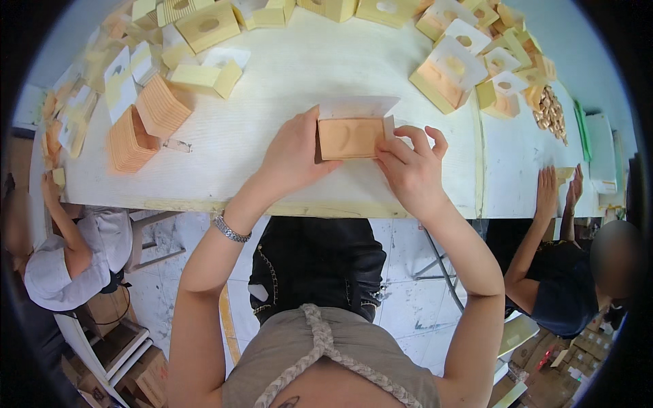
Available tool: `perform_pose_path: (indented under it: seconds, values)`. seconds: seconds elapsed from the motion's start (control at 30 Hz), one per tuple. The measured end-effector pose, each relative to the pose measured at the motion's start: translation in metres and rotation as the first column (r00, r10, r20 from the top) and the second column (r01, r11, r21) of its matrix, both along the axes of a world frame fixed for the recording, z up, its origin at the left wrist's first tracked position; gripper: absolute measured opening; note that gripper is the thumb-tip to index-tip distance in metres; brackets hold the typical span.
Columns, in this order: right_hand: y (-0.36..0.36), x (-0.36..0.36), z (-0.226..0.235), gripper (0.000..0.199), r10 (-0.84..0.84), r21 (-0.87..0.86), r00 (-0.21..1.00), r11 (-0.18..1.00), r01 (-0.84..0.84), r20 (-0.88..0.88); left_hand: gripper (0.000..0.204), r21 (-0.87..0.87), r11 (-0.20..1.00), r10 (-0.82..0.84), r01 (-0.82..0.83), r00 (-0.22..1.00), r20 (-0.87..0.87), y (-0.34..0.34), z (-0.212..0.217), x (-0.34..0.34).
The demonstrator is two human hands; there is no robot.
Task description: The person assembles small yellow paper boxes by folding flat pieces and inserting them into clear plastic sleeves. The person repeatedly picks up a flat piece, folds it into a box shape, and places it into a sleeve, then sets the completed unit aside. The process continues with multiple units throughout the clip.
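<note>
A small carton [350, 139] with a tan inside and a recess in its base is held over the table in front of me. Its white lid flap stands up along the far side. My left hand [292, 151] is closed around the carton's left end, thumb along the near edge. At the right end, my right hand [413, 165] pinches the short side flap between thumb and forefinger, its other fingers raised. Whether anything lies in the recess is hard to make out.
Striped open cartons [130, 144] stand at left, with a pale yellow carton [212, 79] behind them. More yellow cartons [445, 87] crowd the far right, beside a pile of small gold-brown pieces [550, 115]. Co-workers sit at both sides; one person's hands [546, 192] rest near the right table edge.
</note>
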State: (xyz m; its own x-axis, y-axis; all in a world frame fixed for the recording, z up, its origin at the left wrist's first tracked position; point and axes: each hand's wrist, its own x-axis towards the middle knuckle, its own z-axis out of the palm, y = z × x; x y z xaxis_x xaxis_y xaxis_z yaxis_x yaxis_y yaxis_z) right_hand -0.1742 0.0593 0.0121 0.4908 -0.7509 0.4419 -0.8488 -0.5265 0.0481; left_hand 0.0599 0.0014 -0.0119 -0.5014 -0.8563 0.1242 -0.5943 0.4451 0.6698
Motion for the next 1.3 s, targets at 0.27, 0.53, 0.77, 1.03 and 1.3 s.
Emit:
perform_pose_path:
  seconds: [0.27, 0.53, 0.77, 1.03, 1.3]
  values:
    - [-0.014, 0.021, -0.014, 0.03, 0.147, -0.007, 0.966, 0.989, -0.149, 0.213, 0.089, 0.014, 0.992, -0.123, 0.124, 0.991, -0.046, -0.005, 0.026, 0.01]
    - [-0.055, -0.017, 0.008, 0.03, -0.443, -0.381, 0.895, 0.82, 0.427, 0.05, 0.044, -0.637, 0.768, 0.398, 0.068, 0.728, 0.558, -0.059, 0.037, 0.093]
    - [-0.061, 0.101, -0.002, 0.049, 0.156, -0.054, 0.78, 0.986, -0.155, 0.606, 0.047, -0.576, 0.751, 0.311, -0.322, 0.943, -0.122, 0.013, 0.006, 0.002]
    - [-0.051, 0.093, -0.011, 0.053, 0.247, -0.04, 0.942, 0.969, -0.244, 0.227, 0.072, -0.417, 0.767, 0.423, -0.487, 0.873, -0.243, 0.012, 0.027, 0.139]
    - [-0.045, 0.118, 0.024, 0.022, 0.198, -0.179, 0.934, 0.973, -0.149, 0.299, 0.11, -0.383, 0.876, 0.47, -0.292, 0.695, 0.545, -0.043, 0.055, 0.173]
